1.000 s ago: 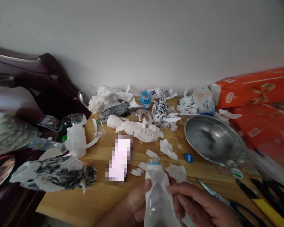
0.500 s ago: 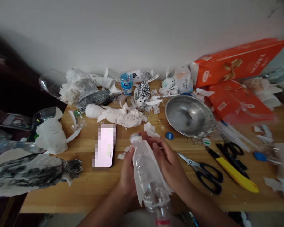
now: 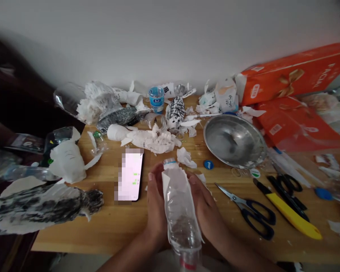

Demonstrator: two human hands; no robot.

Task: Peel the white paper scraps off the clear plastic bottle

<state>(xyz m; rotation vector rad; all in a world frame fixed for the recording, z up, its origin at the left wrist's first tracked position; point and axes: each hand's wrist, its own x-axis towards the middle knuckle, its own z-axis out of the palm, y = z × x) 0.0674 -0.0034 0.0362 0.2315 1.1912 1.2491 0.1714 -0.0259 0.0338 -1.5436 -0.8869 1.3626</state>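
Observation:
A clear plastic bottle [image 3: 181, 223] partly covered in white paper [image 3: 177, 177] lies between my two hands over the table's front. A neck with a blue ring points away from me; a neck with a red ring is at the near end. My left hand [image 3: 156, 202] is wrapped along its left side, fingers partly hidden behind it. My right hand [image 3: 204, 198] closes round the right side, its fingertips underneath and out of sight. Just beyond lies a crumpled piece of white tissue [image 3: 186, 157]. Nearest on the left is a phone [image 3: 130, 175] with a lit, partly blurred screen.
Scissors [image 3: 249, 211], a yellow utility knife [image 3: 291, 213] and a steel bowl [image 3: 234, 139] stand to the right. Paper-covered shapes [image 3: 153, 139], a blue cup [image 3: 156, 99] and orange tissue packs [image 3: 297, 75] line the back. A black-and-white painted paper-covered form [image 3: 45, 206] lies left.
The bottle has turned slightly more upright in view, its far neck clearer. My right hand's fingers have moved from over the far end to the side. The view has shifted slightly left.

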